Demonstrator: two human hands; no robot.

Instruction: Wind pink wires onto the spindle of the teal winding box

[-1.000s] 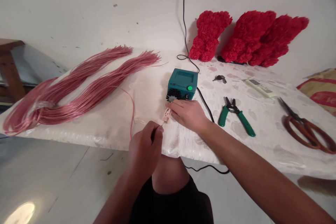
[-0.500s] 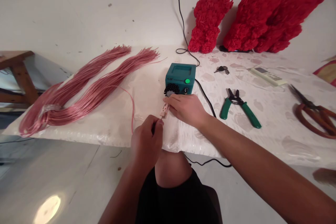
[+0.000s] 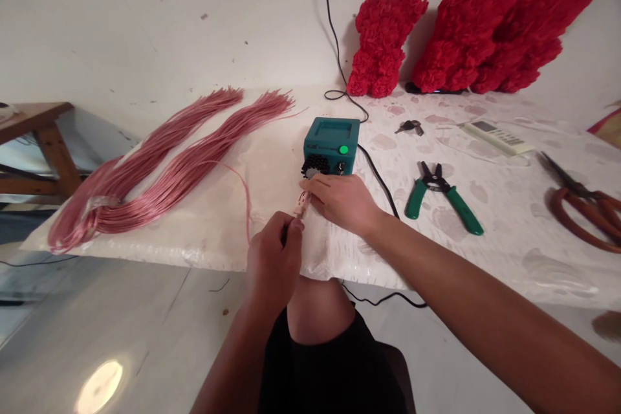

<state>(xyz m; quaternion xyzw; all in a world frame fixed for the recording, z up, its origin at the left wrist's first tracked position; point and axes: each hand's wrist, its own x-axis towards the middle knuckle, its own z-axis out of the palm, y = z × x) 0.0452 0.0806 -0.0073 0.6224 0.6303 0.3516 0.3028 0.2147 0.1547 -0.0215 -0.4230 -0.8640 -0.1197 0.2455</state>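
A small pale connector [image 3: 301, 205] sits between my hands at the near edge of a teal box [image 3: 331, 145], which has a green button and black heat-sink fins. My right hand [image 3: 342, 204] reaches left and its fingertips hold the connector. My left hand [image 3: 272, 259] is closed just below it, pinching a thin wire [image 3: 297, 226] that runs into the connector. The fingers hide most of that wire. A single pink wire [image 3: 247, 213] curves down from the pink wire bundles [image 3: 169, 171] to the left of my hands.
Green-handled wire strippers [image 3: 439, 194], red-handled scissors [image 3: 582, 207], keys [image 3: 410, 127] and a white remote control [image 3: 495, 137] lie on the white-sheeted table [image 3: 436, 259] to the right. A black cable runs from the box. Red fluffy shapes [image 3: 383, 45] lean on the wall.
The whole scene has shifted slightly in view as my head moved. My left hand has edged closer to the connector, and my right hand stays on it.
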